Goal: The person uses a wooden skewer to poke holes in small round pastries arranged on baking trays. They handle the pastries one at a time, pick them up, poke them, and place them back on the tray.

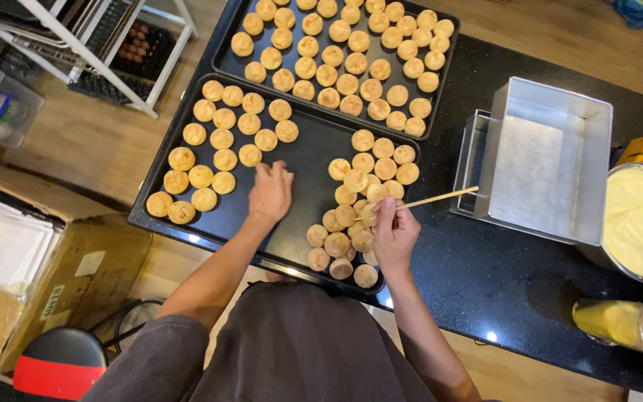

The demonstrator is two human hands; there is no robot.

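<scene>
While right hand [394,234] fingers pinch wooden stick [426,200], left hand [270,192] fingers spread on tray [314,145].

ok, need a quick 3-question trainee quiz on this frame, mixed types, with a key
1. True or false: the right hand holds a thin wooden stick.
2. Multiple choice: what is the left hand nearest to? A) the metal pan B) the round pastry puffs on the near black tray C) the bowl of cream
3. Fill in: the far tray is ___ with puffs, set in close rows.

Key: 1 true. 2 B. 3 full. The metal pan and the bowl of yellow cream sit beyond the right hand, untouched.
</scene>
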